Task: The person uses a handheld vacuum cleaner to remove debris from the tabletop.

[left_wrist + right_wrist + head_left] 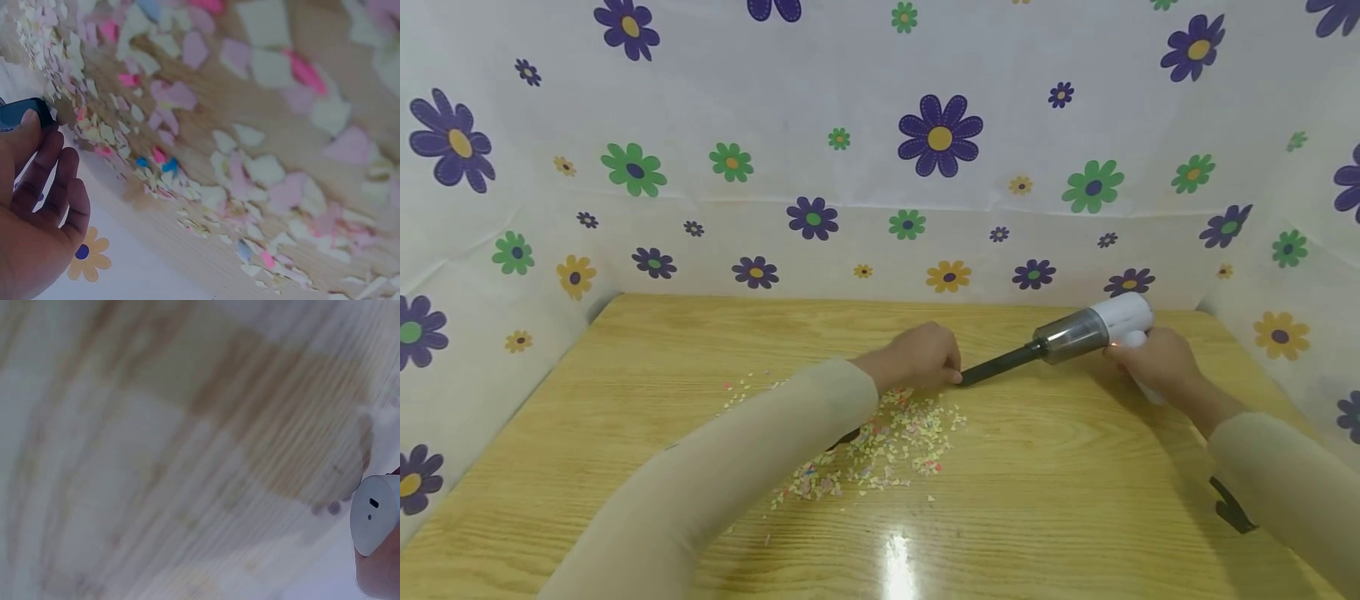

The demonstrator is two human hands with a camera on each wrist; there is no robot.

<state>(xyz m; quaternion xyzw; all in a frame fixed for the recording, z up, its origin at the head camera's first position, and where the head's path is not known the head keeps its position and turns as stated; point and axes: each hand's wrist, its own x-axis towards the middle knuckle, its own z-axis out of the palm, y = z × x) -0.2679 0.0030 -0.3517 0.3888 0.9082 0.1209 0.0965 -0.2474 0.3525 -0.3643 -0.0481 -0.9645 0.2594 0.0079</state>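
Note:
A handheld vacuum cleaner (pixel 1122 317), with a white body, a smoky see-through dust cup (pixel 1072 335) and a narrow black nozzle (pixel 1003 364), lies across the space between the two hands. My right hand (pixel 1161 364) grips its handle; the white handle end (pixel 373 517) shows at the edge of the right wrist view. My left hand (pixel 925 357) pinches the nozzle's tip between thumb and forefinger, the other fingers loosely bent in the left wrist view. Below and beside that hand, small paper scraps (pixel 917 429), mostly pale yellow with pink and blue bits, are strewn over the tabletop.
The wood-grain table (pixel 1060 500) is bordered at the back and sides by a white cloth (pixel 865 100) printed with flowers. My left sleeve (pixel 752 467) crosses over part of the scraps and hides some of them. Dark wrist straps show below both forearms.

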